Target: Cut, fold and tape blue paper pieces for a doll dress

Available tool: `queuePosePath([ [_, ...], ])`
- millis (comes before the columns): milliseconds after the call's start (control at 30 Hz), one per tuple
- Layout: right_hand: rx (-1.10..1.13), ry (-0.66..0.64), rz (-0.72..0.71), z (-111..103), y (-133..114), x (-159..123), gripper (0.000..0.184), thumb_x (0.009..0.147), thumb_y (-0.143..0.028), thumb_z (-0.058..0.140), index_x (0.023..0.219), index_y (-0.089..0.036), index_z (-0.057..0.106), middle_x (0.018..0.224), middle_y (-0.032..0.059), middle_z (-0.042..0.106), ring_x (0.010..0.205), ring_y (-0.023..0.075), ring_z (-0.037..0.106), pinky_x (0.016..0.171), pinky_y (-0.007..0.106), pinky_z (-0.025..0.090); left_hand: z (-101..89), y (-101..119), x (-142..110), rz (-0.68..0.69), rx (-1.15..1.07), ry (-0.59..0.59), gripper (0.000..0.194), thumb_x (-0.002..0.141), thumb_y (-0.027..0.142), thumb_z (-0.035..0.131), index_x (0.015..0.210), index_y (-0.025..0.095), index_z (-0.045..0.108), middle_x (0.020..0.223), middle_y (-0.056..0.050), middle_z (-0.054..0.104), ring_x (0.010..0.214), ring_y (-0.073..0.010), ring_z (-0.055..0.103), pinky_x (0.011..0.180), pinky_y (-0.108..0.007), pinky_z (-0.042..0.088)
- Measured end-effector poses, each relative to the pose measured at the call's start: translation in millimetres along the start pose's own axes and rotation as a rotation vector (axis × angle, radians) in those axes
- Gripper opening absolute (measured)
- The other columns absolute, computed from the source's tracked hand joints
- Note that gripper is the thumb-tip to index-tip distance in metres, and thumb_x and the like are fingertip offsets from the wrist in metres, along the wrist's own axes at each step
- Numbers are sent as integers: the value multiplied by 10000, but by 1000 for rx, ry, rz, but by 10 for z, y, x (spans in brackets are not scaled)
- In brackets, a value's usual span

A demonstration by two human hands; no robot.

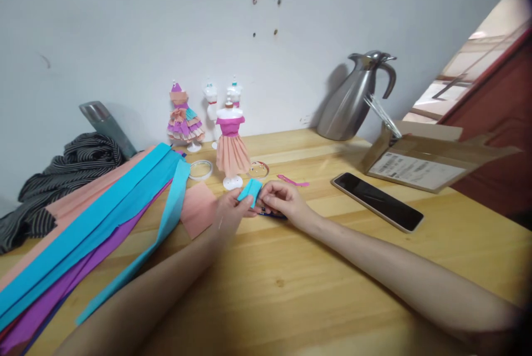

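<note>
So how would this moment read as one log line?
left hand: holds turquoise piece | right hand: beside it, grip unclear | nearest mannequin: upright, pink-and-peach dress | phone: flat on table

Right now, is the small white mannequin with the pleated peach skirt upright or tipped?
Upright: the small white mannequin stands on its round white base, shoulders above the skirt.

Take the peach-skirted mannequin (231,148) as your mark. Just in front of it, your right hand (283,201) covers most of a dark blue item (272,215), and you can't tell whether that hand's fingertips touch the turquoise piece (250,192). Directly behind the mannequin, a white dress form (235,92) is mostly hidden from you. To its left, the striped cloth (78,164) and long strips (103,225) leave your view. To its right, the carton label's (417,170) print is too small to read.
</note>
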State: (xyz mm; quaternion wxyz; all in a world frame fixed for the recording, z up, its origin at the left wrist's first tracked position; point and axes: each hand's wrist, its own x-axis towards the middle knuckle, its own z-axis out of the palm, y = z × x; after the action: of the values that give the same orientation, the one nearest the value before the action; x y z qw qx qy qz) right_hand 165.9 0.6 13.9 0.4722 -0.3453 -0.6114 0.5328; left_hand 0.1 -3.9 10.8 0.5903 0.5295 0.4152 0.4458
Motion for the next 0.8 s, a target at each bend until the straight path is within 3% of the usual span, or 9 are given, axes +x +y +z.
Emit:
queuePosePath([
  [133,-33,-13,-44,-55,-11,5,305,719,-453,672,669,-175,558,581,-19,585,474,102,497,489,240,382,-83,116,36,26,-43,73,390,656,453,745,836,124,640,737,-52,703,621,-161,677,623,-271,538],
  [233,-70,-37,-63,-36,-55,28,349,762,-509,616,687,-171,571,548,-19,565,477,115,510,480,239,373,-135,117,57,84,92,124,300,684,389,726,823,132,658,674,-29,681,606,-163,661,599,-263,520],
  [333,-126,-33,-64,50,-144,106,358,769,-505,616,649,-170,572,536,-12,570,490,127,540,484,239,384,-173,95,57,257,290,115,165,757,301,657,838,164,699,753,-24,703,726,-168,655,702,-266,512],
  [467,-251,101,3,173,-238,251,268,710,-356,676,565,-179,537,452,-38,521,431,110,507,435,216,357,-200,165,21,421,444,46,160,818,291,595,828,194,722,842,-22,716,874,-191,634,848,-279,474],
  [567,-235,91,10,199,-223,280,246,718,-339,632,557,-182,533,445,-38,529,430,101,493,441,213,372,-198,261,-8,376,435,34,247,847,335,546,744,177,705,790,-22,702,840,-197,626,811,-285,476],
  [667,-213,29,50,162,-153,246,213,697,-315,589,543,-174,548,432,-34,536,414,93,475,436,209,372,-197,308,-7,246,370,103,283,824,381,561,682,165,675,712,-18,686,752,-195,623,724,-283,488],
  [800,-218,-90,156,65,-102,218,132,631,-221,531,545,-155,606,445,-16,587,412,87,496,422,188,380,-233,264,30,125,159,130,329,796,467,588,741,158,686,686,-36,699,694,-200,639,647,-285,503],
])
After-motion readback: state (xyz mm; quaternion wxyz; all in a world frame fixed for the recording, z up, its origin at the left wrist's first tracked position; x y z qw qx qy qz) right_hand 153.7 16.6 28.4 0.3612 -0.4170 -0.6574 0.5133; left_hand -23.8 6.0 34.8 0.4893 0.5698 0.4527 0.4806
